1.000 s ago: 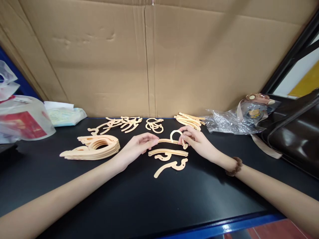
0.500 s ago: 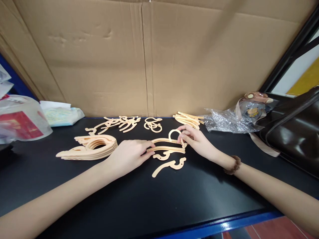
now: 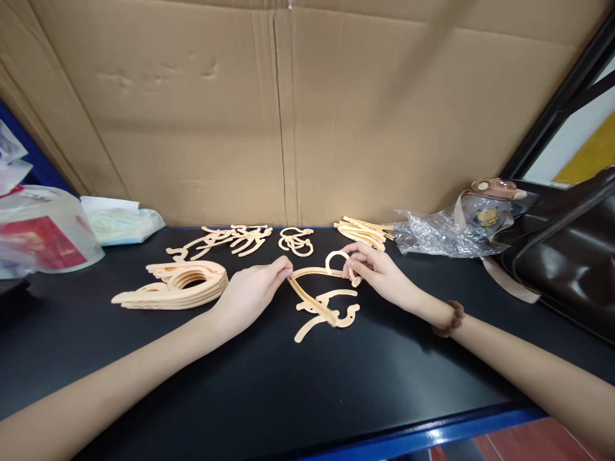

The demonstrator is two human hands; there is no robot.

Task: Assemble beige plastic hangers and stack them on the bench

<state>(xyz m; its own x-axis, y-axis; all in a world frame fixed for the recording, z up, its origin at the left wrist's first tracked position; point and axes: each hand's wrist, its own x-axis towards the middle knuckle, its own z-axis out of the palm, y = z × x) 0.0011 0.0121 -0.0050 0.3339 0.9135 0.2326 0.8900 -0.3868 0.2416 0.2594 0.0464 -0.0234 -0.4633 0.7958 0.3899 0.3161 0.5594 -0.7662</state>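
Observation:
My left hand pinches one end of a beige plastic hanger arm, which slants down to the right over two loose hooked hanger pieces. One loose piece lies lowest, its hooked end to the right; the other is partly covered. Between the fingers of my right hand is a hanger piece with a round hook. A second curved arm stretches from the left fingertips to the right hand. Whether the two arms are joined at the left end, I cannot tell.
Left of my left hand lies a stack of folded hangers. Loose hooked pieces, a small hook pile and straight strips line the back. Clear plastic wrap and a dark bag sit right, a plastic tub left.
The lower hanger arm has swung down at its right end, from nearly level to a steep slant. My left fingers have moved slightly up and left, closing at its end. My right hand stays put.

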